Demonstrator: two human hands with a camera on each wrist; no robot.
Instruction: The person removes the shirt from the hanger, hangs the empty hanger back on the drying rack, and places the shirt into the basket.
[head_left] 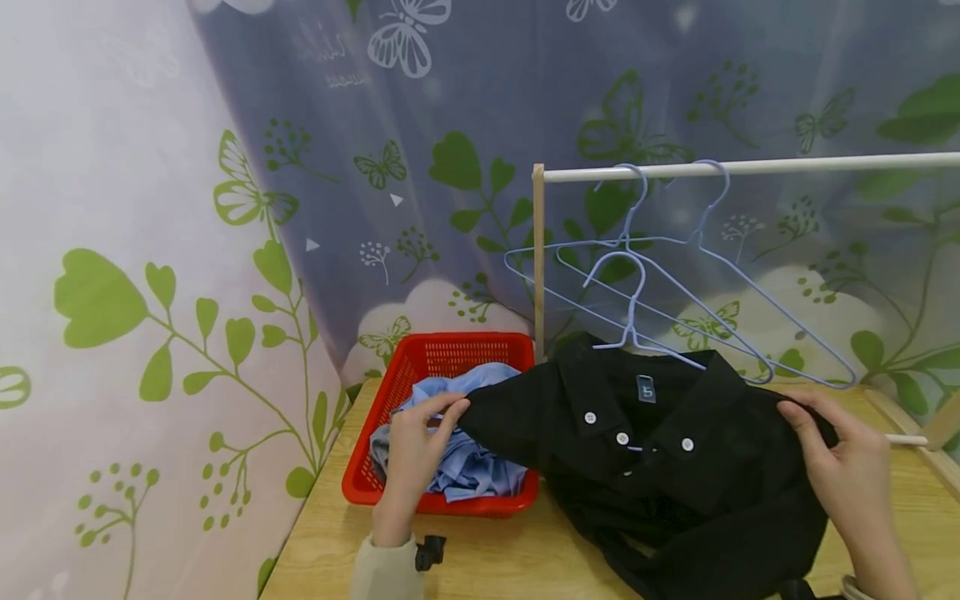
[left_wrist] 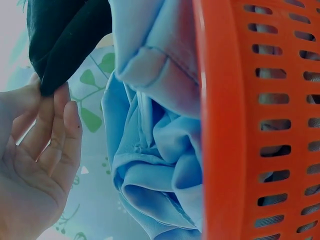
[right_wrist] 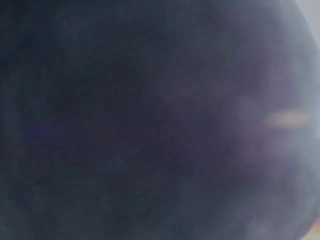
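A black button-up shirt with white buttons spreads between my two hands, its collar toward the rack. My left hand pinches the end of one sleeve between thumb and fingers; the left wrist view shows this black sleeve tip in the fingertips. On the other side, my right hand pinches the shirt at the shoulder. A light blue hanger sits at the collar, its hook standing up out of the neck and its arms partly hidden by the cloth. Dark, blurred cloth fills the right wrist view.
A red plastic basket holding crumpled blue clothes stands left of the shirt on the wooden table. Behind, two blue hangers hang from the white rail of a rack with a wooden post. A patterned curtain backs everything.
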